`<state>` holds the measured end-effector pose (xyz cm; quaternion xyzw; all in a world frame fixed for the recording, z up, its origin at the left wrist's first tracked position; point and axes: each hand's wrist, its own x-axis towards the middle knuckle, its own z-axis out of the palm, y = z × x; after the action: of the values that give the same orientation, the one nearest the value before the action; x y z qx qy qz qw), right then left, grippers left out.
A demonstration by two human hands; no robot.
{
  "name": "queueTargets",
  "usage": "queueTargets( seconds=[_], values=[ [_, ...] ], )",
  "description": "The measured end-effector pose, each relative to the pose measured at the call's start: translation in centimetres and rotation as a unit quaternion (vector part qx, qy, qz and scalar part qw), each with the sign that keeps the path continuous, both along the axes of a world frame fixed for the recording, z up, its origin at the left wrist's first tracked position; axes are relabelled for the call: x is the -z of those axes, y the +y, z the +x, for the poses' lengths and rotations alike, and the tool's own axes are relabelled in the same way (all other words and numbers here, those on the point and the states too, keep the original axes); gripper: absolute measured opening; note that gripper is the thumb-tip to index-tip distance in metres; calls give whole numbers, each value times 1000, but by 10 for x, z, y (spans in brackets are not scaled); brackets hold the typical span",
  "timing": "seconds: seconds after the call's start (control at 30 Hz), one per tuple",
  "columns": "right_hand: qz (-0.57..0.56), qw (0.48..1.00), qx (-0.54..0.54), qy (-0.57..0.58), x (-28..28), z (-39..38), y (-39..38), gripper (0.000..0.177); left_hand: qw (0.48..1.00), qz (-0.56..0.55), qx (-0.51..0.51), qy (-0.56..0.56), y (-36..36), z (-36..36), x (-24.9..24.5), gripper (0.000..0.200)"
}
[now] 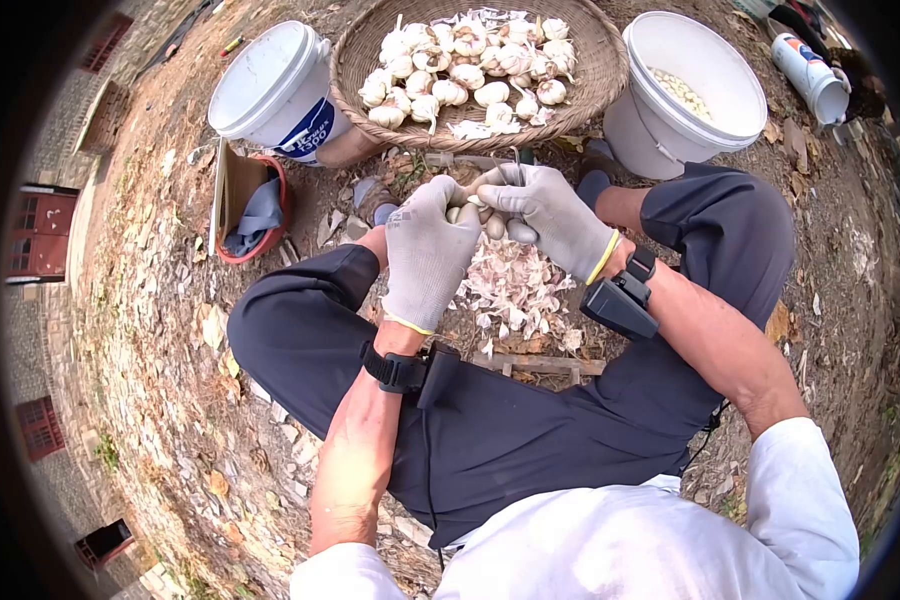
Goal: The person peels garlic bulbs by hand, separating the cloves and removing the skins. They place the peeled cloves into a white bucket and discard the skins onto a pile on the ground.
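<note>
Where the gloved left hand meets the right hand, both close on a garlic bulb; peel pile lies beneath, basket beyond.

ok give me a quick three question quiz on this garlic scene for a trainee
1. True or false: the woven basket holds whole garlic bulbs.
2. Which white bucket is open? A, the bucket by the left knee; B, the bucket by the right knee.
3. Fill in: the gloved left hand and right hand together hold ____ above the pile of skins.
Key: 1 true. 2 B. 3 garlic.
</note>
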<state>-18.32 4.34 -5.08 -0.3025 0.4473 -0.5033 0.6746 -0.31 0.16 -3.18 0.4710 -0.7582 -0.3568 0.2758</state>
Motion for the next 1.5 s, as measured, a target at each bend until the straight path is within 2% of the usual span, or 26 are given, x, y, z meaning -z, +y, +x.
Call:
queueTargets(
  seconds=[0.1, 0.43, 0.53, 0.6, 0.8, 0.9, 0.97, 1.0, 1.07, 1.2, 1.33, 1.43, 1.47, 1.5],
  values=[
    [9, 1000, 1, 11, -3, 0, 2, 19, 975, -205, 51, -64, 0, -2, 4, 8],
    [13, 998, -58, -10, 2, -6, -2, 19, 972, -222, 45, -68, -1, 1, 7, 6],
    [14, 998, -53, -25, 8, -7, -3, 16, 976, -210, 50, -42, -1, 2, 3, 6],
    [15, 998, -46, -31, 9, -8, -3, 14, 985, -161, 49, -42, 0, 2, 0, 7],
    [33, 998, -32, -46, 8, -12, -1, 16, 987, -157, 17, -31, -3, 1, -1, 7],
    [39, 998, -17, -49, 10, -14, -3, 22, 987, -157, -19, -18, -5, 3, -5, 6],
    [27, 991, -35, -130, 12, -16, -4, 33, 989, -144, -38, -9, -6, 3, -7, 7],
    [26, 991, -35, -130, 10, -17, -3, 33, 990, -131, -57, -1, -7, 4, -8, 8],
    [4, 990, -35, -138, 6, -18, -1, 45, 989, -132, -62, -4, -9, 5, -10, 10],
    [10, 985, -35, -171, 9, -21, -3, 48, 992, -75, -97, 15, -9, 6, -13, 10],
    [84, 973, -6, -213, 14, -31, -7, 47, 994, 27, -104, 34, -12, 9, -12, 17],
    [36, 975, 16, -218, 8, -51, -6, 48, 996, 26, -87, 14, -11, 8, -16, 20],
    [2, 968, 9, -252, 1, -66, -8, 49, 996, 44, -79, 20, -11, 8, -17, 19],
    [-63, 945, 86, -310, -12, -80, -12, 51, 997, 32, -71, 22, -9, 8, -18, 19]
  ],
)
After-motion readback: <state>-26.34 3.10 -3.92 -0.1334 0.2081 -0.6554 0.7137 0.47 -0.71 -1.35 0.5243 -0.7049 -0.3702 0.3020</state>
